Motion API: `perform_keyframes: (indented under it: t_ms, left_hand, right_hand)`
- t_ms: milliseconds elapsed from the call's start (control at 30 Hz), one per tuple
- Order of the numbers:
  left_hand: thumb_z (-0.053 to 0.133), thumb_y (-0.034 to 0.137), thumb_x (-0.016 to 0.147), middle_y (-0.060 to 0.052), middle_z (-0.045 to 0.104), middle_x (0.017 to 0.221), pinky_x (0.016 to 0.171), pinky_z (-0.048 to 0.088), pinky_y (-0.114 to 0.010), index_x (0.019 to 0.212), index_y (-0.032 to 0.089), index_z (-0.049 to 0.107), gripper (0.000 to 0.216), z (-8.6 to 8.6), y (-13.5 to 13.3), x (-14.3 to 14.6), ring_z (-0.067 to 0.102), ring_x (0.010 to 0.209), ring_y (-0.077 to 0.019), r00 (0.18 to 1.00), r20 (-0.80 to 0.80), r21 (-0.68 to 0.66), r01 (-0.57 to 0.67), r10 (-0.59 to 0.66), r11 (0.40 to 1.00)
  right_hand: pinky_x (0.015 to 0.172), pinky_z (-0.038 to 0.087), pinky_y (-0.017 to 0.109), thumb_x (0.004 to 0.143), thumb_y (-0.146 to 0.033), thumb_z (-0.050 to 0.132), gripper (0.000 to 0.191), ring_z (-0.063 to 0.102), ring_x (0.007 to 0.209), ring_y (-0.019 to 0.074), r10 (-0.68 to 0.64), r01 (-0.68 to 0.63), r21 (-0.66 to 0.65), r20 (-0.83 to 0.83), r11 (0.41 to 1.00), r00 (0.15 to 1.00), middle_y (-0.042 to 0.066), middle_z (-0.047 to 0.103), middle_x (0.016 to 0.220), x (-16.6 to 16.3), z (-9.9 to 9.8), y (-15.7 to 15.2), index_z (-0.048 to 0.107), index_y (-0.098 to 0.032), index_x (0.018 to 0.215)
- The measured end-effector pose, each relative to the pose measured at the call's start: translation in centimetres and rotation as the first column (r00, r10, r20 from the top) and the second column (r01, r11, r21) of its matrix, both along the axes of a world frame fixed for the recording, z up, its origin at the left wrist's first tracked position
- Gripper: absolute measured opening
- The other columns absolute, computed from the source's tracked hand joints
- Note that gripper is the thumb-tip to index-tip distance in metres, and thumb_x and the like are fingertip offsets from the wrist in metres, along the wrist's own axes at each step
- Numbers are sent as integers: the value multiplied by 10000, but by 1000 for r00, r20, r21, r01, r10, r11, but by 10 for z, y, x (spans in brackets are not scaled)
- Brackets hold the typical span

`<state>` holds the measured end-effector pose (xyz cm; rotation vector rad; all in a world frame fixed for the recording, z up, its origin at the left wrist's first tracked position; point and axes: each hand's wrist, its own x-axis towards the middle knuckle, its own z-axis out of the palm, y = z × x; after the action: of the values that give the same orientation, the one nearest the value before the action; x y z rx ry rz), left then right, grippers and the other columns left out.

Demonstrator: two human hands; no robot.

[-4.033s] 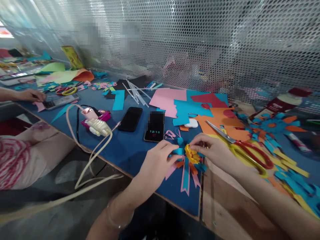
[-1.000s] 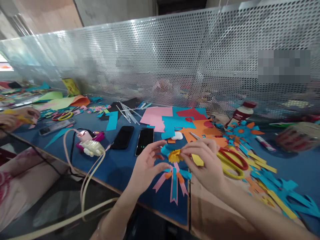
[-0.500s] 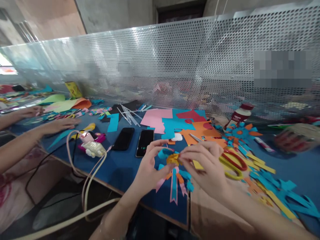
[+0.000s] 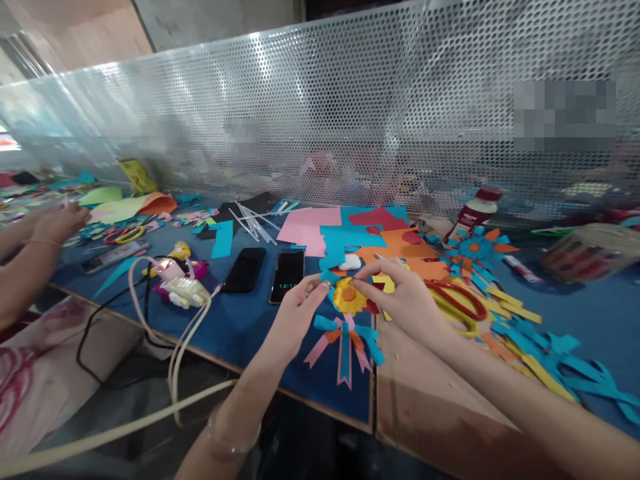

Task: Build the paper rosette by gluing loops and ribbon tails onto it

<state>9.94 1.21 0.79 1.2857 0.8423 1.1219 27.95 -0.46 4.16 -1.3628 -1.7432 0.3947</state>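
Observation:
A paper rosette [image 4: 349, 297] with a yellow fringed disc and an orange middle sits over blue, pink and orange ribbon tails [image 4: 343, 342] near the front edge of the blue table [image 4: 250, 317]. My left hand [image 4: 299, 311] pinches the rosette's left side with thumb and forefinger. My right hand [image 4: 400, 293] pinches its right side, fingers curled. Both hands hold the rosette just above the table.
Two dark phones [image 4: 267, 271] lie left of my hands. Red and yellow scissors [image 4: 457, 303] and cut paper flowers [image 4: 477, 250] lie to the right, coloured sheets [image 4: 345, 233] behind. A glue gun [image 4: 180, 283] with cable lies left. Another person's hands [image 4: 50, 223] are far left. A perforated metal screen [image 4: 350, 120] backs the table.
My hands have turned the rosette so its yellow face shows flat toward me and lowered it slightly. The other person's hands drew back to the far left.

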Motion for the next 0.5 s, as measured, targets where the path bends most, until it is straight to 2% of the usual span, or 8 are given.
perform_keyframes:
  t_ms: [200, 367, 500]
  left_hand:
    - [569, 390, 846, -20, 610, 912, 686, 539, -247, 1041, 176, 623, 295, -4, 1, -1, 578, 816, -137, 998, -49, 48, -29, 31, 998]
    - [557, 350, 867, -57, 619, 1112, 839, 477, -264, 893, 169, 654, 207, -8, 5, -5, 592, 982, -171, 965, -180, 255, -142, 192, 956]
    - [543, 326, 881, -50, 608, 1109, 849, 441, -262, 849, 175, 654, 190, -8, 7, -7, 585, 990, -171, 932, -268, 353, -142, 245, 925]
  right_hand:
    - [829, 375, 396, 800, -359, 655, 102, 543, 878, 220, -19, 19, -10, 4, 1000, 1000, 2, 647, 850, -2, -3, 1, 644, -261, 776]
    - [825, 372, 398, 800, -366, 654, 118, 531, 870, 221, -14, 14, 2, 15, 1000, 1000, 9, 635, 845, -2, -6, 1, 635, -252, 780]
    - [821, 377, 396, 802, -372, 646, 125, 529, 876, 225, -14, 13, 15, 28, 1000, 1000, 12, 638, 836, -3, -6, 1, 634, -251, 773]
